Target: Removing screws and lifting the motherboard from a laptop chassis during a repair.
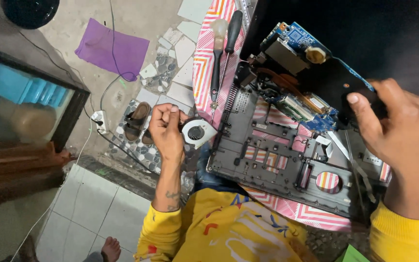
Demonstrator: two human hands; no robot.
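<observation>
Head view looks down over my yellow sleeves onto a round table (pixel 311 213) with a striped pink cloth. My left hand (pixel 166 130) is clenched around a small cooling fan (pixel 197 132) — silver housing, dark blades — held just off the left edge of the table, beside the near-left corner of the grey laptop base (pixel 272 162). My right hand (pixel 396 127) grips the right edge of the blue circuit board (pixel 299 73), fingers curled over a black part, thumb on top; the board is tilted up off the base at the far side, copper heat pipe showing underneath.

The base lies open on the cloth, with the stripes visible through its cut-outs. Farther left on the table a paintbrush (pixel 217 51) and a black-handled screwdriver (pixel 230 41) lie side by side, near the board's far-left corner.

Down on the floor to the left — a purple cloth (pixel 112 48), a pair of sandals (pixel 136 121), a white power strip (pixel 99 120) with cables.
</observation>
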